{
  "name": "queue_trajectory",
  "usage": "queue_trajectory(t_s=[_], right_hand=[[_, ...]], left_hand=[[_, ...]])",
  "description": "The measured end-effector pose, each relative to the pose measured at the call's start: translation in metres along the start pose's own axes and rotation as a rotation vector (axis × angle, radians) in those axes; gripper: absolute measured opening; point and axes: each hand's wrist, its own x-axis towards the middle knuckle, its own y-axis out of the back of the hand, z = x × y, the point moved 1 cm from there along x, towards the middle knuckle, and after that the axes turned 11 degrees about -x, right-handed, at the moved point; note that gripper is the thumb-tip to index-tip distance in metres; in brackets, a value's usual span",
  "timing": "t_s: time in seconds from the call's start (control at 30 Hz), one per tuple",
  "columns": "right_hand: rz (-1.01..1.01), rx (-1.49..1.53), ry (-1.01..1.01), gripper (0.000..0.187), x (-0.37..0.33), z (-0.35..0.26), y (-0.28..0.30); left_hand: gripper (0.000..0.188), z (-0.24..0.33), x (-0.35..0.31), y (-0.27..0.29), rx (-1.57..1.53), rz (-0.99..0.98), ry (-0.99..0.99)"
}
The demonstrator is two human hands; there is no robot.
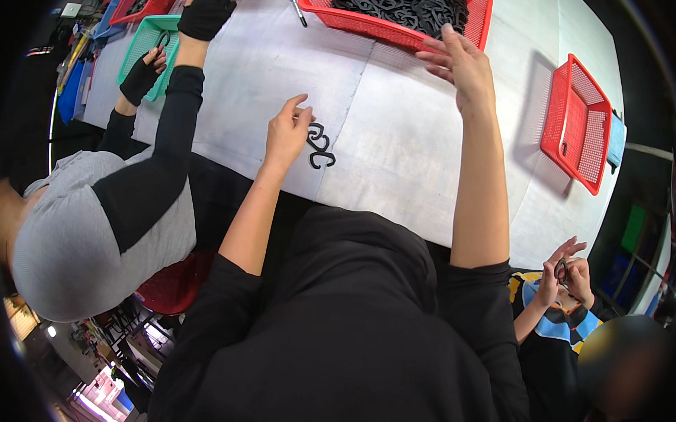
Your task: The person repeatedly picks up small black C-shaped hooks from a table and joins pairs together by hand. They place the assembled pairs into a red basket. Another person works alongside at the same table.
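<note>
My left hand (285,137) is over the white table, fingers partly bent and apart, right beside several black C-shaped pieces (320,146). Whether a fingertip touches the topmost of them, I cannot tell. My right hand (465,69) reaches out to the near right corner of a red plastic basket (380,32), fingers spread and nothing visible in them. A heap of black curved pieces (405,9) of similar look fills that basket.
An upright-rimmed red basket (550,140) with a small dark piece inside stands at the right. A pen (297,8) lies beyond my left hand. At the left a co-worker's gloved hands work by a green basket (132,53); another person's hands (567,274) hold a dark ring at lower right.
</note>
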Motion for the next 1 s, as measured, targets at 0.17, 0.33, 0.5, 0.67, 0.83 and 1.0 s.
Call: queue_trajectory(t_s=[0.17,0.33,0.5,0.67,0.83,1.0], right_hand=[[-0.060,-0.152,-0.111,0.037,-0.009,0.056,0.002],[-0.171,-0.118,-0.341,0.023,-0.069,0.132,-0.007],[-0.251,-0.170,-0.342,0.024,-0.098,0.131,-0.018],[-0.171,-0.276,-0.165,0.026,-0.104,0.096,-0.013],[-0.124,-0.025,-0.158,0.026,-0.118,0.061,-0.013],[-0.155,0.105,-0.077,0.025,-0.134,0.038,-0.012]], left_hand=[[0.032,-0.056,-0.013,0.006,0.374,0.042,-0.071],[0.019,-0.057,-0.012,-0.005,0.468,0.141,-0.125],[0.017,-0.052,0.002,-0.005,0.550,0.034,-0.204],[0.015,-0.003,0.004,-0.022,-0.005,-0.133,-0.014],[0.014,0.091,-0.036,-0.030,-0.319,-0.268,0.009],[0.014,0.123,-0.056,-0.027,-0.316,-0.321,-0.060]])
